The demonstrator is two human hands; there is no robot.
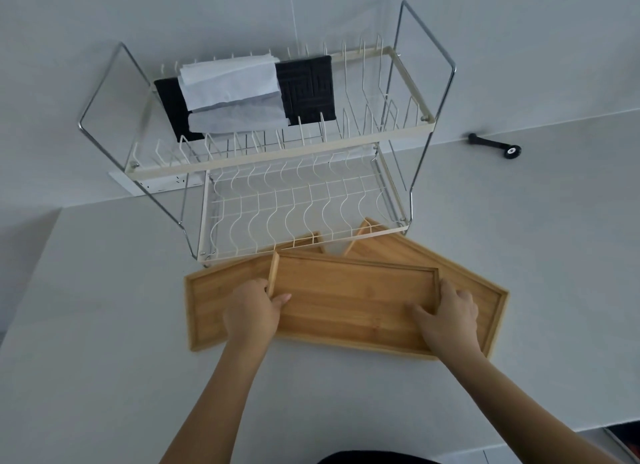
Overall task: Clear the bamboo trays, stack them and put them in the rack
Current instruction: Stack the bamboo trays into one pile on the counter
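Now I see the top bamboo tray (349, 300) held between both hands: left hand (254, 313) gripping its left end, right hand (446, 319) clasping its right end (thumbs inside), above two other trays (485, 300) on the table (104, 325), just before the rack (277, 172).

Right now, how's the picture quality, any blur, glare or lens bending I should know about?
Head view: flat, dim, bluish light, no glare, only faint shadows under the bamboo trays; the wide lens bows the white-and-chrome wire dish rack and splays its uprights outward; both hands on the top tray are sharp; the small black object at right is slightly soft.
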